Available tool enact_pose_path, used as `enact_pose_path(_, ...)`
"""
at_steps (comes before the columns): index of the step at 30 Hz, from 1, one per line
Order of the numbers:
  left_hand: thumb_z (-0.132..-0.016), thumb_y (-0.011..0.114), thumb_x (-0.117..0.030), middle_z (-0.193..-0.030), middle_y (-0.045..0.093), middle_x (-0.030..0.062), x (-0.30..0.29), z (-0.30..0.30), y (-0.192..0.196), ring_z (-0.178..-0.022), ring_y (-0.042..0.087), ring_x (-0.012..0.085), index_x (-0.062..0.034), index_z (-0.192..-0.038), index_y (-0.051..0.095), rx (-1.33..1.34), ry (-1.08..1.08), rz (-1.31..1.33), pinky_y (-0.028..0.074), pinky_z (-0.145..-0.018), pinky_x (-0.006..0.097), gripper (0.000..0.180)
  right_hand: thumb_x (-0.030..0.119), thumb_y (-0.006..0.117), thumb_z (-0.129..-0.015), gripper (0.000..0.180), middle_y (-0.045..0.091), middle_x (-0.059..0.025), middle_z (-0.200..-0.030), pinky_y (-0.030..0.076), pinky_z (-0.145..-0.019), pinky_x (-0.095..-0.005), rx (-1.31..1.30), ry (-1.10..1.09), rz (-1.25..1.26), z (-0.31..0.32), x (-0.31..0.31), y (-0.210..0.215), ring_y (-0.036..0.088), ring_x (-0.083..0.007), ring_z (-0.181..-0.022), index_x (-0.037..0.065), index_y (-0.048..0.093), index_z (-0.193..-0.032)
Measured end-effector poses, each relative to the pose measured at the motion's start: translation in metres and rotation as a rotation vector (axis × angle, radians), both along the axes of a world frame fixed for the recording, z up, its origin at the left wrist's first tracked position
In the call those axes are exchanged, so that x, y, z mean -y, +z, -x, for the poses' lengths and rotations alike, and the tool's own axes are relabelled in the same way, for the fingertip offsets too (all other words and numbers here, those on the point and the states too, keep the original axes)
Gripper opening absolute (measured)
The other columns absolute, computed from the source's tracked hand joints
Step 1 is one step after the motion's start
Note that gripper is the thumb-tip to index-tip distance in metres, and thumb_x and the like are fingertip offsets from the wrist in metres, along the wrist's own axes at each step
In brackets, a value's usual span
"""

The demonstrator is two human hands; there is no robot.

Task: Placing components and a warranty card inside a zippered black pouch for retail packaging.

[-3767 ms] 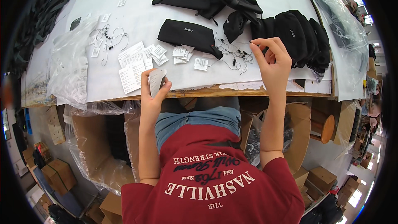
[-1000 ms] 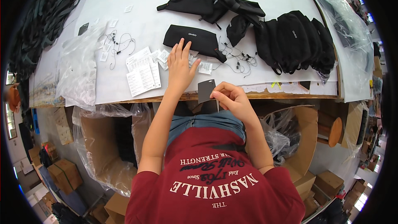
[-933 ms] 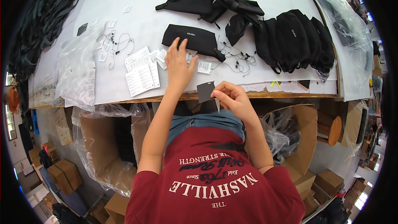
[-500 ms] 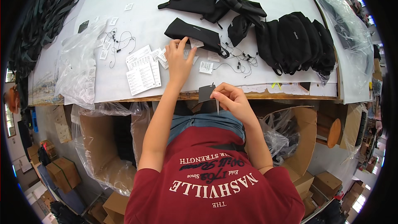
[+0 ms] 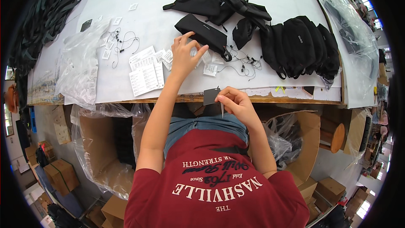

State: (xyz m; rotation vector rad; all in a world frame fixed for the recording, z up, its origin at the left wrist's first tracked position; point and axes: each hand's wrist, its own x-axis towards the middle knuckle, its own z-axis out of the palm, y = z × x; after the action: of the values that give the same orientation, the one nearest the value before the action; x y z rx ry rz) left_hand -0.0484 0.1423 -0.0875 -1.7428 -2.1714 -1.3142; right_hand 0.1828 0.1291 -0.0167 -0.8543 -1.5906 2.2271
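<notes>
Right hand grips dark tag above cardboard box.

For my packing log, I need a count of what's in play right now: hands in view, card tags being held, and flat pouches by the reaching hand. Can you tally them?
Hands: 2, the left hand and the right hand
Card tags held: 1, the dark card tag pinched in the right hand
Flat pouches by the left hand's fingertips: 1, the black flat pouch
Total: 4

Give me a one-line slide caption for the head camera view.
Left hand reaches to small white tags beside a black pouch; right hand pinches a dark card at the table edge.
</notes>
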Motion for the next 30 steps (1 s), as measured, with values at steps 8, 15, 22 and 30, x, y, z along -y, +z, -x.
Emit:
enact_pose_path(8, -0.073, 0.067, -0.012, -0.093, 0.044, 0.0053, -0.003, -0.040, 0.013, -0.093, 0.044, 0.0235, -0.0210, -0.100, 0.067, -0.052, -0.214, 0.142, 0.034, -0.085, 0.036, 0.028, 0.017, 0.058, -0.092, 0.015, 0.047, 0.0060, -0.060, 0.023, -0.045, -0.0188, 0.001, -0.081, -0.007, -0.011, -0.005, -0.004, 0.033, -0.0013, -0.049, 0.003, 0.062, -0.090)
enact_pose_path(15, -0.068, 0.070, -0.011, -0.085, 0.044, 0.0008, -0.001, -0.051, 0.017, -0.089, 0.043, 0.0216, -0.0188, -0.083, 0.069, -0.051, -0.216, 0.071, 0.033, -0.080, 0.035, 0.017, 0.015, 0.059, -0.091, 0.013, 0.048, 0.0060, -0.059, 0.022, -0.043, -0.0178, 0.015, -0.302, -0.044, -0.012, -0.008, -0.004, 0.033, 0.0003, -0.048, 0.002, 0.062, -0.093)
enact_pose_path(22, -0.065, 0.074, -0.012, -0.071, 0.050, -0.0007, 0.053, -0.062, 0.041, -0.075, 0.045, 0.0176, -0.0107, -0.079, 0.069, 0.307, -0.169, 0.090, 0.032, -0.076, 0.032, 0.014, 0.018, 0.062, -0.089, 0.014, 0.045, 0.0068, -0.056, 0.025, -0.045, -0.0212, 0.189, -0.365, -0.373, -0.003, -0.012, -0.014, 0.034, -0.0017, -0.050, 0.005, 0.065, -0.091)
enact_pose_path(30, -0.070, 0.071, -0.008, -0.075, 0.057, 0.0023, 0.079, -0.065, 0.047, -0.077, 0.049, 0.0187, -0.0063, -0.079, 0.070, 0.508, -0.187, 0.140, 0.038, -0.076, 0.031, 0.009, 0.013, 0.067, -0.081, 0.013, 0.041, -0.0054, -0.051, 0.032, -0.045, -0.0265, 0.349, -0.235, -0.756, 0.012, 0.001, -0.002, 0.040, -0.0103, -0.046, 0.005, 0.067, -0.091)
